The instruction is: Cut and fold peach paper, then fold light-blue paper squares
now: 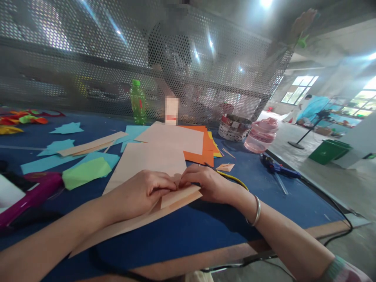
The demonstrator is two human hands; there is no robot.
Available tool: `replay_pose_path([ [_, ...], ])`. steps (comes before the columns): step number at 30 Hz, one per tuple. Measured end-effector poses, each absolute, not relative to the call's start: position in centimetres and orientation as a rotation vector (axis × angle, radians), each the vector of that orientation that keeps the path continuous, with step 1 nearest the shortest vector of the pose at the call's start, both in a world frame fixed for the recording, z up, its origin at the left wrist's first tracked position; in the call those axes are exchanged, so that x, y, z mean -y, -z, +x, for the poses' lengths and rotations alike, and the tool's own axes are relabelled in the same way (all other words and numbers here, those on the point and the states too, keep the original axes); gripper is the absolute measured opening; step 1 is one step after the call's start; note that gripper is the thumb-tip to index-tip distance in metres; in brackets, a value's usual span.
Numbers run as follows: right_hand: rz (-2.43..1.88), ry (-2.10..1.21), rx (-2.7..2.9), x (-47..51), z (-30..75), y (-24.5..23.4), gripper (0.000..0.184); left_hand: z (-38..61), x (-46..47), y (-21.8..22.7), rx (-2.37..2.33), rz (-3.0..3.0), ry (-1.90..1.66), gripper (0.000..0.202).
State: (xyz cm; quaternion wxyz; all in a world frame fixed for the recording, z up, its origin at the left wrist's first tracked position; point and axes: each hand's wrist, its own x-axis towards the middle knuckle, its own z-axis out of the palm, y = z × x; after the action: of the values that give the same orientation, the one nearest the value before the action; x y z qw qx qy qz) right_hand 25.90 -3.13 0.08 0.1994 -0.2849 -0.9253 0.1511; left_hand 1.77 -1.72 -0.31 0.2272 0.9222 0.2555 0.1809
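Note:
My left hand and my right hand meet at the middle of a large peach paper sheet lying on the blue work surface. Both hands pinch a folded strip along the sheet's near edge. A yellow cord runs beside my right hand, its far end tucked under the fingers. Just beyond, a small folded paper piece lies apart from the hand. A silver bangle circles my right wrist.
Orange sheets lie under another peach sheet. Light-blue cut paper and green paper lie left, beside a magenta glue gun. A blue glue gun, woven basket, pink container and green bottle stand beyond. A perforated metal screen rises behind.

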Motion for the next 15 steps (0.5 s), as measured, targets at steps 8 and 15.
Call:
replay_pose_path([
  [8,-0.682,-0.469,2.466,2.5,26.0,1.0,0.031,1.6,1.7,0.2,-0.681,2.475,-0.492,0.028],
  [15,-0.906,-0.656,2.204,1.9,26.0,2.0,0.018,0.7,1.3,-1.9,-0.833,2.222,-0.493,0.063],
])
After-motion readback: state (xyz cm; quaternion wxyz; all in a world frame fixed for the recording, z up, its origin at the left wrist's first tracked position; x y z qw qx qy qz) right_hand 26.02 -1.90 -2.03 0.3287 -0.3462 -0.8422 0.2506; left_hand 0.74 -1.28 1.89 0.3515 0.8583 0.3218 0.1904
